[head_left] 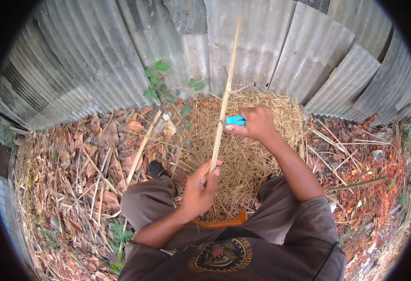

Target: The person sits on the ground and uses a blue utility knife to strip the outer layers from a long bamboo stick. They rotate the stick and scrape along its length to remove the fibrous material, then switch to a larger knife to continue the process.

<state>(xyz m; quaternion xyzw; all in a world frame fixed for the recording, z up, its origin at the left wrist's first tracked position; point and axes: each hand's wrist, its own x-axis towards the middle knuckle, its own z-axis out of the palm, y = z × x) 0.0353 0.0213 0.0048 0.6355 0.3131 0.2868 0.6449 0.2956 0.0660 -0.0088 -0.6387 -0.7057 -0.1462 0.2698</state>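
Here, the pale strip (225, 100) slants away before me over shavings (245, 164); it looks light, springy, splintery, so its near end, gripped in my left hand (200, 189), seems the safest hold. My right hand (258, 123) grasps a blue cutter (236, 121), blade at the strip's edge.

Even daylight, soft shadows; metal wall (172, 51) bowed by fisheye; corners black.

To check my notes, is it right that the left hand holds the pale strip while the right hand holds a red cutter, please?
The head view shows the cutter is blue, not red; the left hand does hold the pale strip, and the right hand the cutter.
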